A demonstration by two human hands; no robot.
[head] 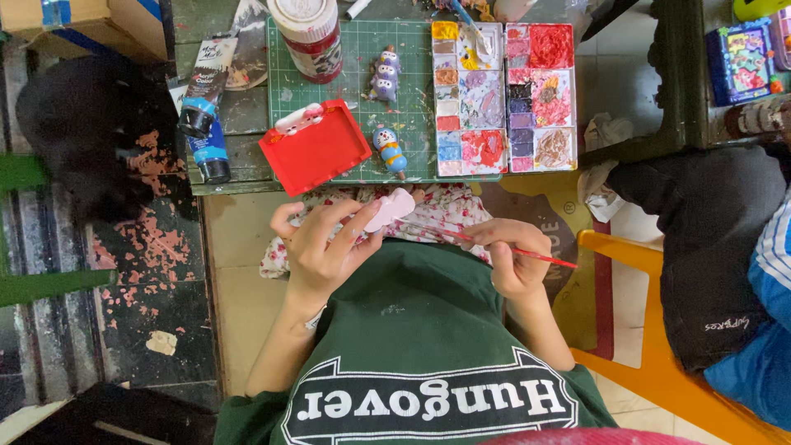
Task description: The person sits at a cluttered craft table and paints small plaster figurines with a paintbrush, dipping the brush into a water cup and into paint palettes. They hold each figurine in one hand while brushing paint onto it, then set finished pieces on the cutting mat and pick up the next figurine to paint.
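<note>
My left hand [323, 245] holds a small pale pink figurine [390, 208] over my lap, just below the table edge. My right hand [512, 255] grips a thin red paintbrush [527, 253] whose tip points left toward the figurine. On the green cutting mat [346, 156] above lie a red tray [315, 148] with a small pink-and-white piece on its rim, a purple painted figurine [384, 75], and a blue-and-orange one [390, 151]. A paint palette [504, 99] with many colour wells sits at the mat's right.
A paint jar [311, 37] stands at the mat's top left and two paint tubes [204, 111] lie to its left. A black bag rests on an orange chair [659, 363] at right, beside another person's blue sleeve [766, 330]. The floor at left is dark with flaking paint.
</note>
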